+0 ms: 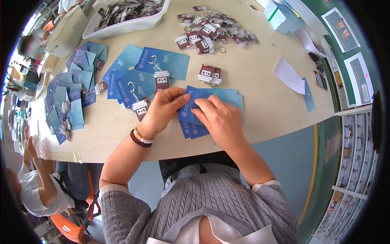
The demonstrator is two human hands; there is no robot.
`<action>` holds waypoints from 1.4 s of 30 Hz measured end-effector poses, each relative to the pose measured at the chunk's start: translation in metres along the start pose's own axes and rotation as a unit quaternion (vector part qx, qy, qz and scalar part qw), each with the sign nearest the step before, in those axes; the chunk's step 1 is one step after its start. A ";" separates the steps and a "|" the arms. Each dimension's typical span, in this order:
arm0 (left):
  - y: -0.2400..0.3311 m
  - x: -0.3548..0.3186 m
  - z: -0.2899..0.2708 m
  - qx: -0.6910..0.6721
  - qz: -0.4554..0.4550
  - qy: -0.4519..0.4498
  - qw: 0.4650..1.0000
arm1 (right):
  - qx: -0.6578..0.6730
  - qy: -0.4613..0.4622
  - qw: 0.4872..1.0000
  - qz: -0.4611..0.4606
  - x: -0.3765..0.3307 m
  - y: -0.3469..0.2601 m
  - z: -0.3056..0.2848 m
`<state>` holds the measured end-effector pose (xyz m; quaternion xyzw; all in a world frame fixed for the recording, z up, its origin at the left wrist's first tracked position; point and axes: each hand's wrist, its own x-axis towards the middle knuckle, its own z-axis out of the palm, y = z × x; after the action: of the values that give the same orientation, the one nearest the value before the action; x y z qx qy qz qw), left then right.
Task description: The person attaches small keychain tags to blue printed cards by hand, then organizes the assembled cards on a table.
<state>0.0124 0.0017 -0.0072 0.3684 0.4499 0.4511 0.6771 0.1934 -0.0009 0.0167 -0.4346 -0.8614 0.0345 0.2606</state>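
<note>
A blue card (187,116) is pinched at its upper left edge by the thumb and fingers of my left hand (165,106). My right hand (222,118) has its thumb and curled fingers closed at the card's middle; whatever they grip there is hidden. More blue cards (235,96) lie stacked under the held one. To the left, cards carry keychains with silver rings: a dark red and white cup-shaped keychain (161,81) and another such keychain (140,107) beside my left wrist. Beyond my hands lie two loose keychains (209,75).
A heap of keychains (207,34) sits farther back, near a white bin (115,34) full of more. Finished-looking cards with keychains (75,87) pile up at left. A white paper (289,75) and a phone (320,80) lie right. Another person (44,187) sits at left.
</note>
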 end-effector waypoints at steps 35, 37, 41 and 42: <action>0.026 0.002 0.015 0.693 0.184 -0.057 0.694 | -0.214 -0.119 0.916 -0.317 0.059 0.099 0.007; 0.029 0.003 0.016 0.700 0.142 -0.058 0.698 | -0.170 -0.107 0.925 -0.322 0.063 0.101 0.001; 0.033 0.002 0.019 0.686 0.133 -0.059 0.713 | 0.078 -0.111 0.982 -0.132 0.064 0.109 -0.041; 0.034 0.001 0.019 0.607 0.108 -0.071 0.784 | 0.181 -0.108 0.976 -0.053 0.061 0.112 -0.048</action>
<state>0.0207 0.0122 0.0292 0.7803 0.5389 0.1279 0.2906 0.2683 0.1075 0.0517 -0.3277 -0.8856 0.2229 0.2423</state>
